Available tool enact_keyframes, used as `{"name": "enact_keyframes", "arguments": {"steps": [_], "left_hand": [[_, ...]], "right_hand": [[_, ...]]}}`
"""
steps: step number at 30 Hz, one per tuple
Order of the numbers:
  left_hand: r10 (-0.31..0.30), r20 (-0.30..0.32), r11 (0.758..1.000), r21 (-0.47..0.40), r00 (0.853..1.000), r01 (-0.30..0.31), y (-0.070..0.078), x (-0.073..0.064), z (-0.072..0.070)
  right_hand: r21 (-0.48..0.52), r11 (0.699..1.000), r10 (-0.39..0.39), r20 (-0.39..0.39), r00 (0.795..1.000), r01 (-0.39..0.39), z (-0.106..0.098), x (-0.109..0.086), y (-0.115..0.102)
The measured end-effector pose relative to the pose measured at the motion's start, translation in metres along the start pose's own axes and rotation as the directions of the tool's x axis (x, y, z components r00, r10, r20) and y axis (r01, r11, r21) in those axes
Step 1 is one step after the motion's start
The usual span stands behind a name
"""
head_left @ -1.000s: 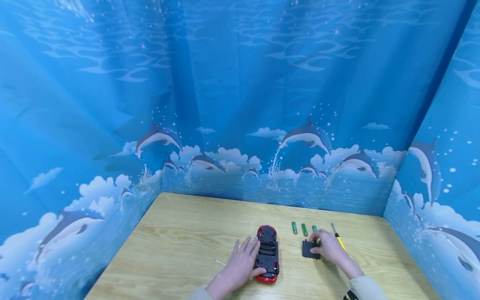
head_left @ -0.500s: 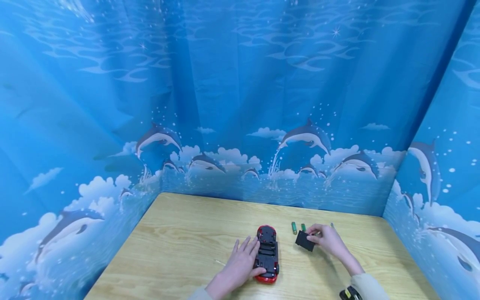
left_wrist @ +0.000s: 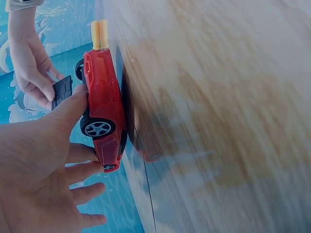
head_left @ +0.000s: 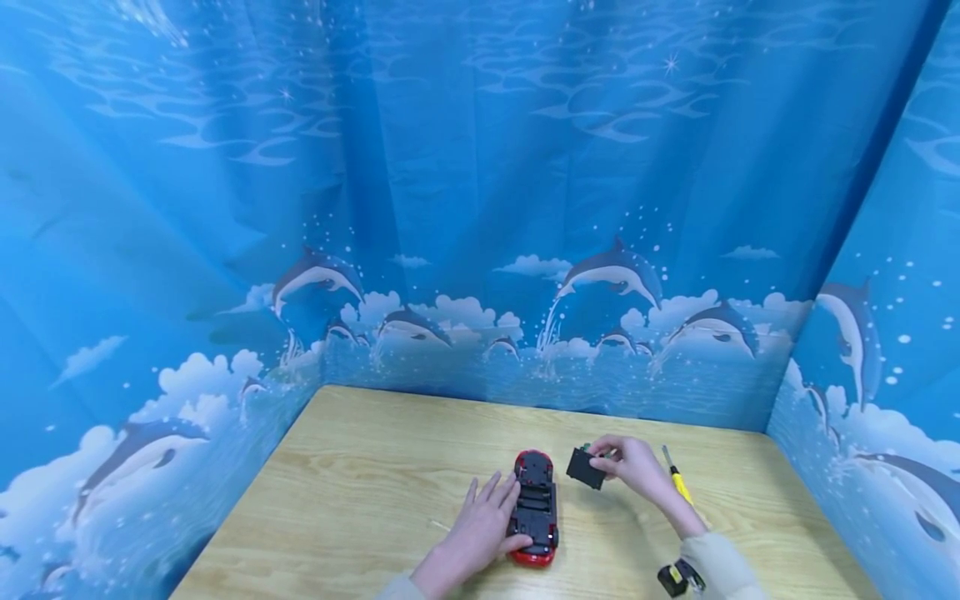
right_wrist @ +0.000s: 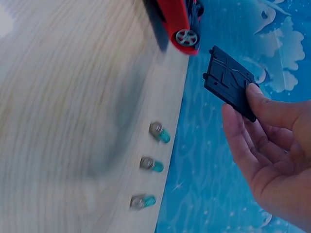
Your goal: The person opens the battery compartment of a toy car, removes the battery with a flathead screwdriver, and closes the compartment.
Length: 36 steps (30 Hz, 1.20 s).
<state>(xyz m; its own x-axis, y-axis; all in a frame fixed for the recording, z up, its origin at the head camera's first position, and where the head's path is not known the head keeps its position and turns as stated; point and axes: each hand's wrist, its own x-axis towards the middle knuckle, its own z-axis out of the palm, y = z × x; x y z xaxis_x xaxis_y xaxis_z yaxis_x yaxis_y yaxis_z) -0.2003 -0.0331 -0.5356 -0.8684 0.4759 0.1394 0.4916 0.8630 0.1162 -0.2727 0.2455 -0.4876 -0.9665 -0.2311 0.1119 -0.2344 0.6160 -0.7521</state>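
A red toy car (head_left: 534,510) lies upside down on the table, its black underside and slotted battery compartment facing up. My left hand (head_left: 480,523) rests on its left side with straight, spread fingers, the thumb laid over the near end. My right hand (head_left: 633,467) holds a black battery cover (head_left: 586,468) above the table, right of the car's far end. In the right wrist view, thumb and fingers pinch one edge of the tilted cover (right_wrist: 229,82), its small tabs pointing away from the hand. Below it, three green batteries (right_wrist: 153,164) stand in a row.
A screwdriver (head_left: 678,482) with a yellow handle lies to the right, partly behind the right forearm. A thin pale stick (head_left: 440,524) lies left of the car. Blue dolphin-print curtains (head_left: 465,358) hang behind the table (head_left: 375,467) and at both sides.
My right hand has picked up the battery cover from the table and carried it left toward the car, tilting it. The left hand and the car have not moved.
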Motion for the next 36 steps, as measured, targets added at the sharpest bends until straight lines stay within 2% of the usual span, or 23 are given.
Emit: {"name": "enact_keyframes", "arguments": {"steps": [7,20,29,36], "left_hand": [[-0.001,0.000,1.000,-0.014,1.000,0.001,-0.002,0.001,0.002],[0.012,-0.047,0.999,-0.031,0.999,-0.013,-0.002,0.003,0.002],[-0.019,-0.010,0.998,-0.053,1.000,0.018,-0.002,0.005,-0.001],[-0.009,-0.031,0.999,-0.054,0.999,0.007,-0.003,0.004,-0.004]], "right_hand": [[0.022,1.000,0.000,0.049,0.999,-0.001,0.015,0.007,-0.017],[0.020,0.995,-0.101,0.149,0.984,0.099,0.050,0.013,-0.034],[-0.025,0.987,-0.149,0.200,0.968,0.157,0.059,0.014,-0.036],[-0.024,0.989,-0.140,0.228,0.964,0.149,0.061,0.015,-0.034]]}}
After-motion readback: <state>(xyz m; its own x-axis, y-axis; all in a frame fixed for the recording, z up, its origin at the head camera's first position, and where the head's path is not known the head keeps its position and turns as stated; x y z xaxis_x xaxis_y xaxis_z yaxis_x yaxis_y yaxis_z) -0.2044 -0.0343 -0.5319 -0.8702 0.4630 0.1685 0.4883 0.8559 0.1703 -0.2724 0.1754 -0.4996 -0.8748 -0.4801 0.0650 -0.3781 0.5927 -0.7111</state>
